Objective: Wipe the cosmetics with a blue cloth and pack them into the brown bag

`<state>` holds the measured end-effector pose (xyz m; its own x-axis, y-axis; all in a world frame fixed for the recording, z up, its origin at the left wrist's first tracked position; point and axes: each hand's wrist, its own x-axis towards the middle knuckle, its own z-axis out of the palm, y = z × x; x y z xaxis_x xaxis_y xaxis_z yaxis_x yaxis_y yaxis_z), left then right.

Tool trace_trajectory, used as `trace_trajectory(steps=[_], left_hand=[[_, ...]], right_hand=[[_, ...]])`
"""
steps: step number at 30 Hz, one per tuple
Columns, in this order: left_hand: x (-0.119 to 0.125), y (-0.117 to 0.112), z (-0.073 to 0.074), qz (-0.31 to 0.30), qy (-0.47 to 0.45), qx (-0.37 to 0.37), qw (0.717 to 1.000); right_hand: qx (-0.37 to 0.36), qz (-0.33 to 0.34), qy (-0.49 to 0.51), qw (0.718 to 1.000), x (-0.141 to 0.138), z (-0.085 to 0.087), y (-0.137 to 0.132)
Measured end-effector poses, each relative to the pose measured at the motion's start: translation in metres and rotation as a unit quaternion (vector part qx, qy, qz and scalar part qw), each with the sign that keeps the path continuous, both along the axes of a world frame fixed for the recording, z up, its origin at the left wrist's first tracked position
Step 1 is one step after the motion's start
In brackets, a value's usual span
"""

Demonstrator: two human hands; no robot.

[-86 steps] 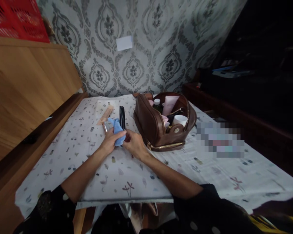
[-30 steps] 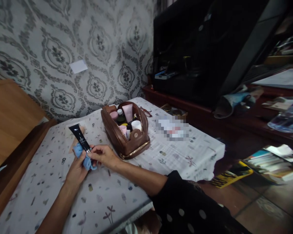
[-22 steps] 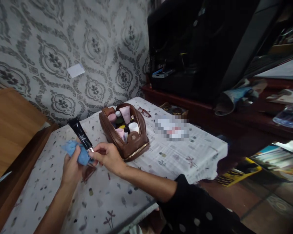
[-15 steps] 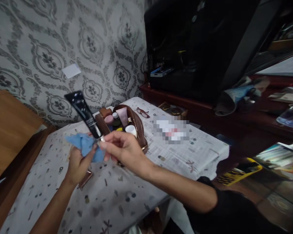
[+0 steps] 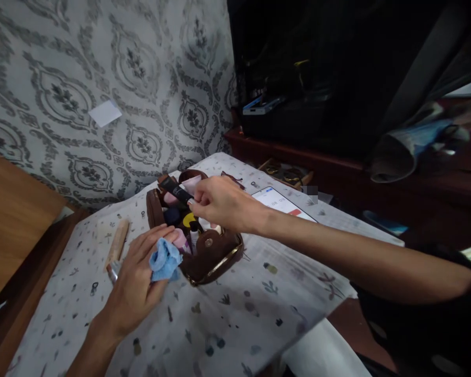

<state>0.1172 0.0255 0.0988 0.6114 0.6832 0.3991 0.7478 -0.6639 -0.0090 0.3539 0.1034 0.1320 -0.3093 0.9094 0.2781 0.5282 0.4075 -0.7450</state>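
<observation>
My right hand [image 5: 220, 201] is closed on the silver cap end of a black squeeze tube [image 5: 175, 187], which lies tilted over the back of a brown zippered cosmetic bag [image 5: 215, 256]. My left hand [image 5: 137, 272] is closed around a crumpled blue cloth [image 5: 165, 259], its fingers at the bag's near left edge. Inside the open bag stand several toiletries, among them a pink container [image 5: 181, 240], a small white bottle with a black cap [image 5: 195, 233] and a yellow lid [image 5: 189, 219]. Part of the contents is hidden behind my right hand.
A beige tube [image 5: 118, 241] with a silver end lies left of the bag on the patterned tablecloth [image 5: 204, 335]. A phone [image 5: 278, 203] with a lit screen rests to the right, partly behind my forearm. Glasses [image 5: 233, 179] sit behind the bag. A large black screen [image 5: 317, 68] stands beyond.
My right hand has carried the black tube away from the blue cloth and down over the bag. My left hand keeps the cloth and is now beside the bag.
</observation>
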Motion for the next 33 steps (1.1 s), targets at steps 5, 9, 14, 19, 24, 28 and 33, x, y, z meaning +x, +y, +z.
trace_trajectory(steps=[5,9,14,19,24,28,33], left_hand=[[0.003,0.000,-0.006,0.002,-0.027,0.012,1.000],[0.002,0.000,-0.007,0.000,-0.037,0.014,0.999],[0.000,0.002,-0.008,-0.008,-0.034,0.024,0.999],[0.000,0.004,-0.010,-0.004,-0.039,0.020,0.999],[-0.001,0.004,-0.010,-0.001,-0.037,0.016,0.999],[-0.001,0.005,-0.011,0.011,-0.030,0.007,0.999],[0.000,0.006,-0.012,0.022,-0.045,-0.004,0.999]], right_hand=[[0.032,0.014,-0.150,0.988,-0.025,0.011,0.014],[0.022,0.024,-0.213,0.977,-0.038,0.015,0.020],[0.014,0.064,-0.222,0.973,-0.045,0.011,0.018],[0.008,0.084,-0.230,0.970,-0.050,0.005,0.019],[-0.002,0.110,-0.254,0.961,-0.051,0.008,0.023],[0.002,0.112,-0.234,0.966,-0.046,0.010,0.025],[0.026,0.118,-0.227,0.966,-0.050,0.009,0.032]])
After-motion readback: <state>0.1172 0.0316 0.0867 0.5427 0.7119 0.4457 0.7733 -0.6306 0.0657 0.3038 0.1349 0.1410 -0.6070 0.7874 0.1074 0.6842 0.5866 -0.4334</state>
